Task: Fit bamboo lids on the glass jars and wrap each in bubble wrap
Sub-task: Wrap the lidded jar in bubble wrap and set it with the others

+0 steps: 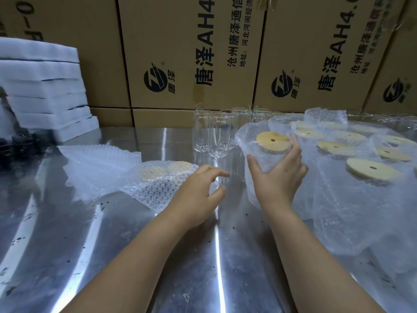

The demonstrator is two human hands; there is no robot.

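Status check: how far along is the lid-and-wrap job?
Done: a wrapped bundle lies left. In hand: right hand grips a lidded jar half in bubble wrap; left hand open. Left: bare glass jars at back lack lids; other lidded jars right, wrap unclear.

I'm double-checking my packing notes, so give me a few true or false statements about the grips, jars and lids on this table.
1. The right grip holds a bubble-wrapped jar with a bamboo lid on top. True.
2. The left grip holds a bare glass jar. False: it holds nothing, its fingers loose above the metal table.
3. The empty glass jars further back are lidded. False: they stand open, without lids.
4. White foam sheets are stacked at the far left. True.
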